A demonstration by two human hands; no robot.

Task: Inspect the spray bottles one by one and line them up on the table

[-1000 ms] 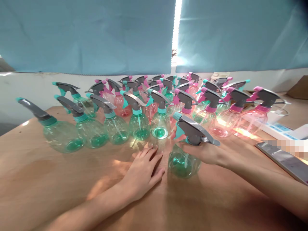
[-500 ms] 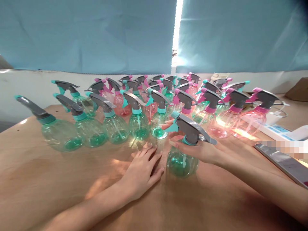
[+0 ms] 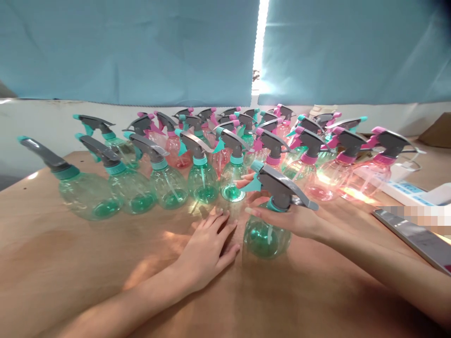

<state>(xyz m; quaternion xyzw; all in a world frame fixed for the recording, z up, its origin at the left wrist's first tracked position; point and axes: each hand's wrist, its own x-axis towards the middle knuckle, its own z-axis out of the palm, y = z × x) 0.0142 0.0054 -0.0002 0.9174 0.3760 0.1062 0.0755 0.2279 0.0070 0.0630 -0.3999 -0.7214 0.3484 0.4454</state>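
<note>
My right hand [image 3: 292,220] is wrapped round the upper part of a clear green spray bottle [image 3: 266,237] with a grey and turquoise trigger head. The bottle stands upright on the wooden table [image 3: 197,310], nearer to me than the others. My left hand [image 3: 211,244] lies flat on the table to the left of that bottle, fingers stretched out and holding nothing. Just beyond its fingertips is a front row of green spray bottles [image 3: 203,185]. Pink spray bottles [image 3: 320,180] continue the row to the right.
Behind the front row stand several more pink and green spray bottles [image 3: 176,150]. A white power strip [image 3: 405,190] and a phone-like flat grey object [image 3: 412,234] lie on the right. Blue curtains [image 3: 141,51] hang at the back, and a brown box [image 3: 437,131] sits far right.
The view has tilted very slightly. Both hands and the held spray bottle keep practically the same places.
</note>
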